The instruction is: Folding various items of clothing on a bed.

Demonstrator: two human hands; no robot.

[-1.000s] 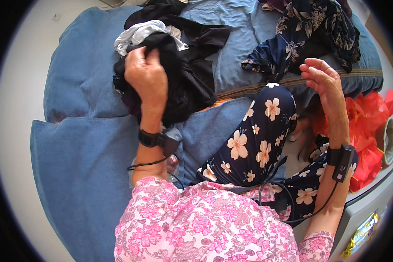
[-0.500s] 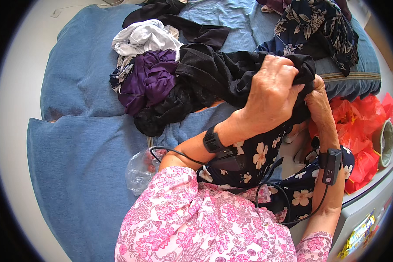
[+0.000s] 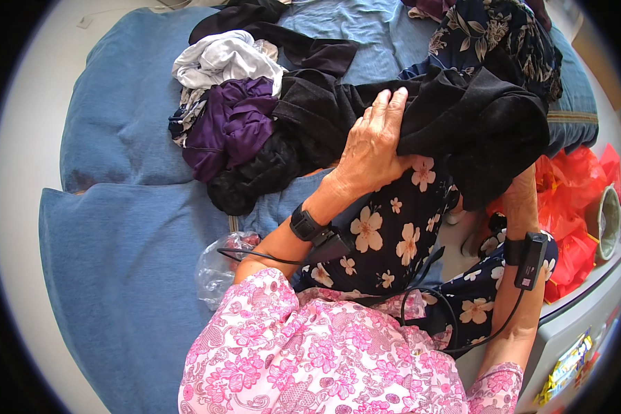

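A black garment (image 3: 462,114) of soft cloth is spread over my lap, its left part running onto the blue sofa. My left hand (image 3: 372,145) rests against its near edge, fingers stretched out and thumb apart. At the garment's right end my right hand (image 3: 522,185) goes in under the cloth; its fingers are hidden. Just left of the black garment lie a bunched purple garment (image 3: 234,124) and a white one (image 3: 228,62). A crumpled black lacy cloth (image 3: 248,176) sits in front of them.
Beneath the clothes is a blue sofa (image 3: 117,269). Dark patterned cloth (image 3: 490,34) is heaped at the far right. A clear plastic bag (image 3: 217,272) lies by my left elbow. Red plastic bags (image 3: 566,214) and a greenish round container (image 3: 606,222) stand right. Cables run from both wrist straps.
My left hand has loosened its grip and moved left and slightly down along the black garment. The garment's right end has spread out and now covers my right hand's fingers.
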